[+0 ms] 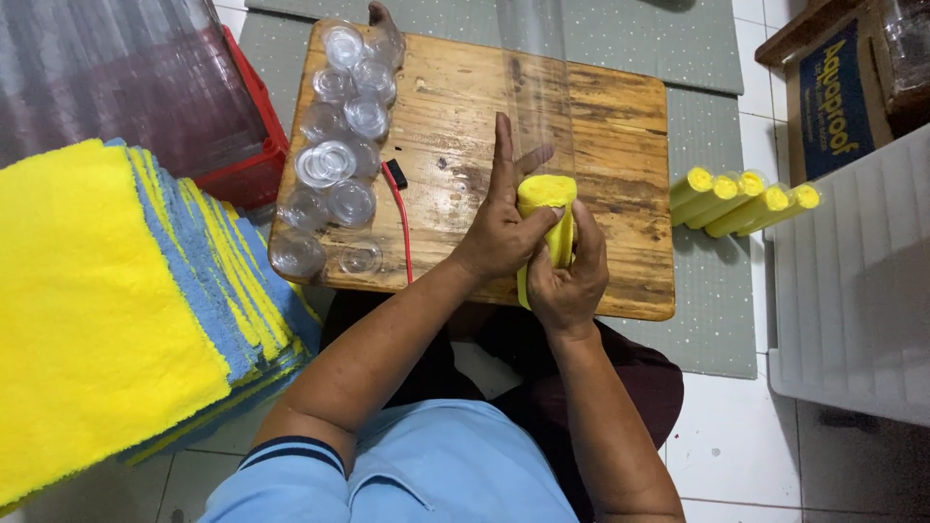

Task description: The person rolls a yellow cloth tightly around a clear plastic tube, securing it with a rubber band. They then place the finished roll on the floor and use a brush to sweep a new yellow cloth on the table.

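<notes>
Nearest the camera, a light blue shirt (426, 470) with a dark-edged sleeve fills the lower frame, cut off at the bottom. Both forearms reach from it to a small wooden table (620, 126). Over the table's near edge, the right hand (567, 276) is clenched around a rolled yellow cloth (544, 194). The left hand (499, 228) presses on the roll with thumb and palm while its fingers stretch out straight toward the far side. What shows of the cloth is a tight, fluffy, bright yellow roll, its rounded end poking above the right hand and a strip below it; the middle is hidden by the fingers.

Clear plastic lids and cups (334, 160) crowd the table's left part; being see-through, they cannot be counted. A red cable (399, 218) lies just beside them.

At left sits a stack of yellow and blue cloths (116, 300), with a red crate (254, 174) beyond it. At right four yellow rolls (741, 199) lie side by side near a white bin (852, 291), cut off by the frame.
</notes>
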